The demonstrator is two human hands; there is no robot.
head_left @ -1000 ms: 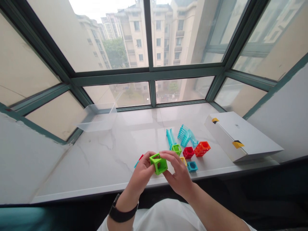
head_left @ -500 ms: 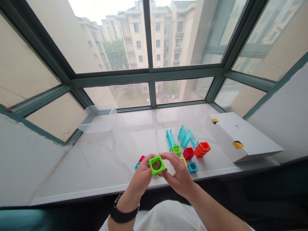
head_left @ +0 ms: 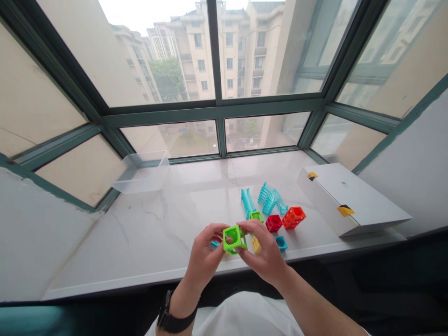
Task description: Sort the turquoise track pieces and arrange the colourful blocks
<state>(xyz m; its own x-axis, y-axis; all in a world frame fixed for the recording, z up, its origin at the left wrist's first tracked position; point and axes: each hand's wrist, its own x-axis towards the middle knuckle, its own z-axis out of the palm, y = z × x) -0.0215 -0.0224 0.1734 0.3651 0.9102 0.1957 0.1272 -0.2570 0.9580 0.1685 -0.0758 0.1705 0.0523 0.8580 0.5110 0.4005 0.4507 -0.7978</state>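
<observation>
A bright green hollow cube block (head_left: 229, 241) with round openings is held up between both hands, above the front of the white sill. My left hand (head_left: 206, 252) grips its left side and my right hand (head_left: 262, 249) its right side, fingers closed on it. Behind my left fingers a bit of a blue block (head_left: 214, 244) shows. Partly covered by my right hand is a yellow block (head_left: 256, 245). Just right of that hand lies a blue block (head_left: 281, 243). Farther back are another green block (head_left: 257, 216), a red block (head_left: 274, 223) and an orange-red block (head_left: 294, 217).
Translucent turquoise track pieces (head_left: 248, 204) and a curved one (head_left: 269, 198) lie behind the blocks. A clear plastic bin (head_left: 143, 179) stands at the back left. At the right is a white box (head_left: 353, 193) with yellow-black tabs. Windows enclose the marble-patterned sill (head_left: 157, 238).
The green cube block has turned, so its open side now shows on the right, and shifted slightly right. My left hand moved with it, now covering the red piece behind.
</observation>
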